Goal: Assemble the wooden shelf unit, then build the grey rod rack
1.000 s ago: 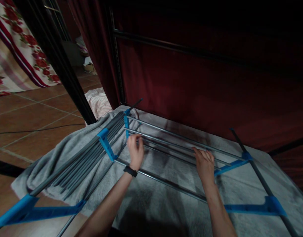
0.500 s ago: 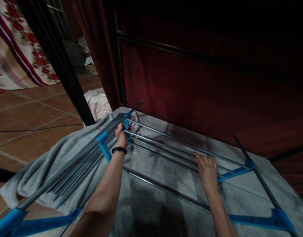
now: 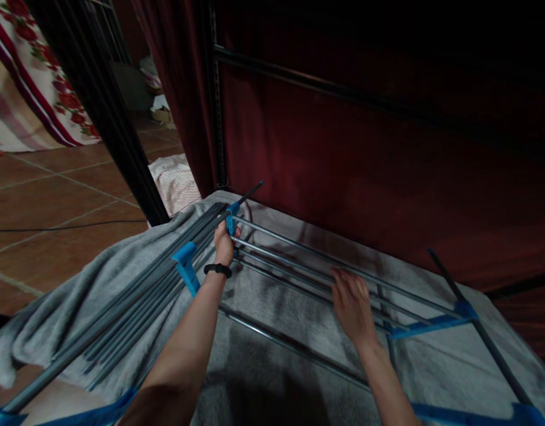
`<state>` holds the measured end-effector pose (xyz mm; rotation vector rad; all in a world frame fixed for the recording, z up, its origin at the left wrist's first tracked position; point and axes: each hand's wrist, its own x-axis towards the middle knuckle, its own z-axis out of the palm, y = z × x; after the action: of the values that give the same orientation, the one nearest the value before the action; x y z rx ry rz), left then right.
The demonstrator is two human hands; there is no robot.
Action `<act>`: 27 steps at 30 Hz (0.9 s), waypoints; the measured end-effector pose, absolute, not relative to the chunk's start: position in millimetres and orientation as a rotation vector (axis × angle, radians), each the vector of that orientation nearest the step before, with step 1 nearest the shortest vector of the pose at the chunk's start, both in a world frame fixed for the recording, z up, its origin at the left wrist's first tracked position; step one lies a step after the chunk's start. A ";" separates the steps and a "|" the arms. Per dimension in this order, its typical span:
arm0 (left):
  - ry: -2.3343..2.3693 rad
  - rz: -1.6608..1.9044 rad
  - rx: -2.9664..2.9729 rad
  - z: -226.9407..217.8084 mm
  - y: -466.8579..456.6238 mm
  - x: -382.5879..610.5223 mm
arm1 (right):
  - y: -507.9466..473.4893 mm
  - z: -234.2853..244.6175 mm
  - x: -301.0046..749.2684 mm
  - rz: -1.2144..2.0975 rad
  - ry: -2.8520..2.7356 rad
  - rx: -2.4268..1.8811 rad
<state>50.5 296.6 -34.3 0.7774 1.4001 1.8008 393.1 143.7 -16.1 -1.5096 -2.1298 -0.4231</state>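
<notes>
My left hand (image 3: 225,244), with a black band on the wrist, is wrapped round a blue plastic connector (image 3: 232,216) at the left end of a rack frame. Several grey metal rods (image 3: 290,241) run from it to another blue connector (image 3: 436,325) at the right. Over the middle of these rods lies my right hand (image 3: 354,302), fingers stretched out and not wrapped round any rod; whether it touches them is unclear. A further long rod (image 3: 276,339) crosses nearer to me. Left of my left forearm, another blue connector (image 3: 186,264) sits along a side pole.
Several loose grey rods (image 3: 134,322) lie bundled on a grey blanket (image 3: 90,284) at the left. A black post (image 3: 107,112) stands beside the bed, and dark red curtain (image 3: 325,160) hangs behind it. A cable (image 3: 77,226) crosses the tiled floor.
My right hand has moved left along the rods, with its fingers more stretched out. My left hand stays at the connector. The view has shifted slightly.
</notes>
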 end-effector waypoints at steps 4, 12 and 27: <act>1.444 1.790 0.801 -33.9 296.1 49.3 | 170.2 4.0 309.1 -0.258 -2.308 -1.340; 1.374 1.832 0.824 -32.1 293.0 49.7 | 231.2 27.5 194.3 -0.137 -2.602 -1.340; 1.194 1.780 0.646 -28.7 295.2 47.1 | 246.4 42.0 169.4 -0.063 -2.770 -1.356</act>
<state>47.1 295.2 -28.7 0.6460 1.1941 1.7799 169.4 246.4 42.0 -1.3557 -2.7701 -0.0632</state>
